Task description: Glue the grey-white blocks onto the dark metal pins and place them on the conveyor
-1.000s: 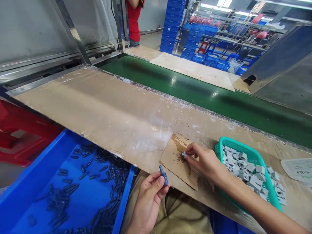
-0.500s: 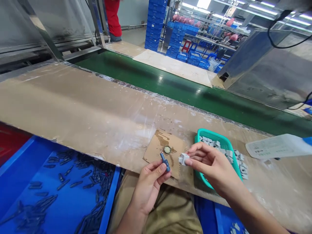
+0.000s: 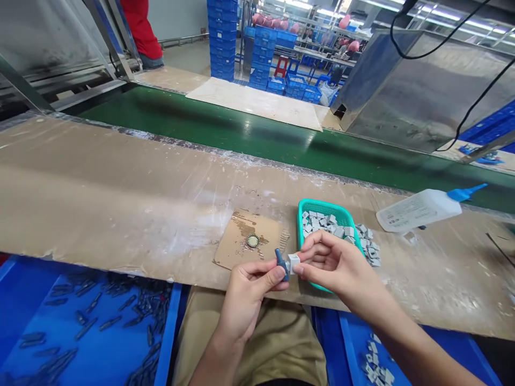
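1. Your left hand [image 3: 250, 292]: thumb and fingers clamped on a slim dark blue-grey plastic stem [image 3: 278, 257], thin end up, tilted.
2. Your right hand [image 3: 336, 262]: thumb and fingertips pinched on a small light-grey blocky plastic piece [image 3: 294, 260], other fingers curled.
3. Stem and piece meet side-on near the table's front edge; piece at or just beside the stem, can't tell if seated.
4. Just beyond your left hand: square of brown cardboard [image 3: 227, 249], wet-looking brown stains, on the tan-covered table [image 3: 120, 198]. Round cap with crimped dark rim and pale middle [image 3: 252, 241] sits on it.
5. Behind your right hand: teal-green plastic basket [image 3: 301, 225] of grey pieces; more lie loose [image 3: 370, 249] along its right side.
6. Farther right: translucent white bottle with blue nozzle [image 3: 420, 210], lying tilted, nozzle pointing right.
7. Below the table edge, left: blue plastic bin [image 3: 172, 316] of dark stems. Right: second blue bin [image 3: 346, 338] with grey pieces, partly under your forearm.
8. Across the table: green conveyor belt [image 3: 225, 126].
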The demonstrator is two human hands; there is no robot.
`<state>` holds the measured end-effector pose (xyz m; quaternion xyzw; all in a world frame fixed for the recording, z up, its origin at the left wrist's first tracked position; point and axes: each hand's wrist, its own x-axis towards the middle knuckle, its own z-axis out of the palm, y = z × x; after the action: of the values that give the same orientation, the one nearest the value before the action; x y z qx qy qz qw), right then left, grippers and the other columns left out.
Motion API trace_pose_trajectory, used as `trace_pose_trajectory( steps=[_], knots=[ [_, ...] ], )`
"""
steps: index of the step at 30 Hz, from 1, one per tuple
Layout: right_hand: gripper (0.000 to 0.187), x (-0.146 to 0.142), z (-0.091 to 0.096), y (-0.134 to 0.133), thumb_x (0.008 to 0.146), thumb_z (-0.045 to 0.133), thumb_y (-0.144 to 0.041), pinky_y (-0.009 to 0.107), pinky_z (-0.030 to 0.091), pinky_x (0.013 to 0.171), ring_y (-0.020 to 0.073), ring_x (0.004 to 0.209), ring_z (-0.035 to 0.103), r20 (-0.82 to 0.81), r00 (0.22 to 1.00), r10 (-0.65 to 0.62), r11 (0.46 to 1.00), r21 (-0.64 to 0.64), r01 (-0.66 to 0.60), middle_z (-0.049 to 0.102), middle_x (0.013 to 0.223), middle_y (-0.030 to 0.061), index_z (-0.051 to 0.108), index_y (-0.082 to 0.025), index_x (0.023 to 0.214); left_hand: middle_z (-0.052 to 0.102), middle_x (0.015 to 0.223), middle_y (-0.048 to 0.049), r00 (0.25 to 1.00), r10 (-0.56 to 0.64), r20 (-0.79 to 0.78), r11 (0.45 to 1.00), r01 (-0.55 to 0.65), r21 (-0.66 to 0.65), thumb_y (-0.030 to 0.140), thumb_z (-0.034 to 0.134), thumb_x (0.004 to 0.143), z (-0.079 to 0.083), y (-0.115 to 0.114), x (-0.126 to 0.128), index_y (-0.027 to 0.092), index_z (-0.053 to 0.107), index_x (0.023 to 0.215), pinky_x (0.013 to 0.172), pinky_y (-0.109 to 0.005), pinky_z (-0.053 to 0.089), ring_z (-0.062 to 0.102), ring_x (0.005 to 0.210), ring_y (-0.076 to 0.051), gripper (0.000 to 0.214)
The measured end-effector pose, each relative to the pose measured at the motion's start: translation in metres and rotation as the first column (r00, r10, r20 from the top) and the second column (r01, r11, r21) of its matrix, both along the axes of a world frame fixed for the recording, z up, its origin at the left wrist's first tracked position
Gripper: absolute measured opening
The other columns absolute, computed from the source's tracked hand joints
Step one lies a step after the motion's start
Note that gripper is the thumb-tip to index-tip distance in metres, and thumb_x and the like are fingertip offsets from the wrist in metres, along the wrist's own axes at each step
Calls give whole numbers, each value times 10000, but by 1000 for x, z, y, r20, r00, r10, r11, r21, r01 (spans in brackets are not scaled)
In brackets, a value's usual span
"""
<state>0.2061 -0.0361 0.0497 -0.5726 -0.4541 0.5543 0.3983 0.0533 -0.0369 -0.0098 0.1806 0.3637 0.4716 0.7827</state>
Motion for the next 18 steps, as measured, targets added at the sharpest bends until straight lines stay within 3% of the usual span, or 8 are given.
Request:
trace_pose_trajectory(
  steps=[5, 10, 14, 16, 18],
  knots=[
    [426, 13, 4, 0, 544, 859, -273, 253, 542, 665, 137, 678, 648, 1, 1000, -4, 1000, 3, 4, 670, 748, 10, 545, -197, 822, 689, 659, -28, 994, -46, -99, 995, 54, 80, 240, 857, 544, 10, 9, 5, 119, 733, 652, 567, -190, 580, 649, 609, -119, 204],
    [376, 17, 12, -6, 587, 839, -275, 250, 550, 664, 140, 705, 644, -18, 999, -51, 995, 83, 53, 643, 754, 4, 544, -206, 809, 700, 669, -20, 998, -12, -57, 992, 19, 128, 223, 860, 538, 10, 11, 16, 143, 728, 655, 582, -202, 578, 660, 616, -127, 194],
    [337, 21, 21, -11, 601, 831, -246, 248, 550, 656, 144, 715, 637, -31, 993, -117, 984, 129, 120, 627, 764, 2, 554, -213, 790, 731, 721, -29, 985, 167, -33, 963, -156, 222, 233, 841, 580, 6, 7, 29, 180, 721, 677, 684, -235, 579, 689, 720, -158, 164],
    [311, 23, 24, -12, 623, 818, -252, 240, 538, 610, 137, 670, 629, -74, 992, -100, 990, 89, 106, 625, 745, 1, 552, -212, 778, 738, 764, -25, 945, 312, -96, 907, -266, 326, 196, 812, 624, 4, 3, 33, 202, 716, 681, 747, -262, 575, 698, 800, -180, 113],
    [296, 24, 25, -12, 641, 805, -261, 234, 518, 568, 127, 619, 618, -146, 988, -51, 999, 9, 53, 622, 711, -3, 541, -207, 761, 738, 805, -17, 867, 466, -175, 814, -343, 468, 144, 761, 683, 2, -1, 34, 227, 714, 687, 787, -294, 570, 697, 859, -194, 95]
  ],
)
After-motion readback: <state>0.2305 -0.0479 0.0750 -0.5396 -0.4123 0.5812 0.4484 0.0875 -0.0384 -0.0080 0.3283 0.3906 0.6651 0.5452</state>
